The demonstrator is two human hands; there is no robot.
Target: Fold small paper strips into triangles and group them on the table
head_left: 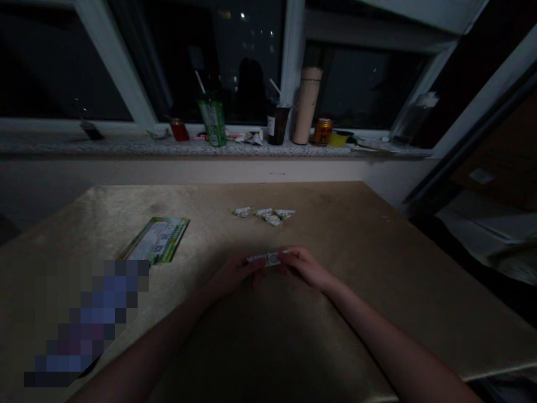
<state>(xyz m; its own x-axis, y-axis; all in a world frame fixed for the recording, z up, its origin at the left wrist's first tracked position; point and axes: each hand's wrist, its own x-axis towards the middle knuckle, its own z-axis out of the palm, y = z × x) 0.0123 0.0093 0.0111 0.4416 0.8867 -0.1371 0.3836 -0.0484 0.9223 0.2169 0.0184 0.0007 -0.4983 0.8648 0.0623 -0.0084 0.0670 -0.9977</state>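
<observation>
While left grip [235, 273] faces right grip [307, 266], a strip [274, 258] lies pinched between

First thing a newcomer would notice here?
Probably the left hand and right hand, pinching a small printed strip between them at the middle of the table. Next, likely the printed triangular pieces beyond them and the green packet to the left. Behind, the tall pale flask stands out on the windowsill.

Angled both bare forearms [165, 342] in from the lower corners; held left hand [232, 275] and right hand [307, 264] just below frame centre, fingers curled, pinching.
</observation>
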